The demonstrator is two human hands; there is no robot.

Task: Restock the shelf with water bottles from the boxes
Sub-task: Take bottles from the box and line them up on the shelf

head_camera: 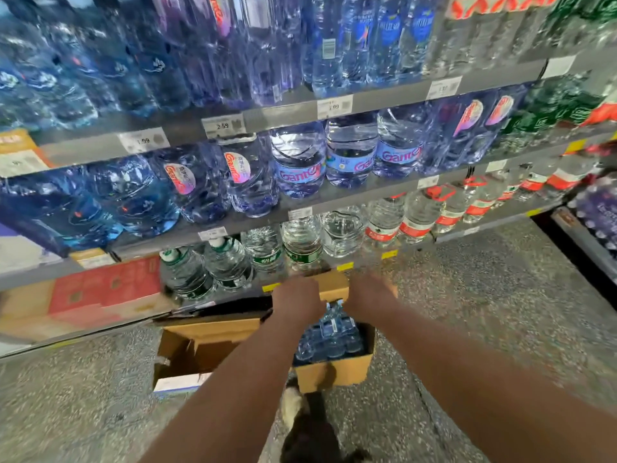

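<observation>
You're at the pick-up step: both hands down at the box (334,374) on the floor, left hand (298,300) & right hand (369,297) by its far flap, above the bottles (329,340) inside. Grip's blurred, can't tell if either's closed on anything. Next, prob lift bottles out w/ firm hold, up to shelf (300,212)

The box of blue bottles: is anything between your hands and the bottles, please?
Nothing visible blocks them. The box is open at the top; the left hand and right hand are at the far flap, just above the bottles.
</observation>
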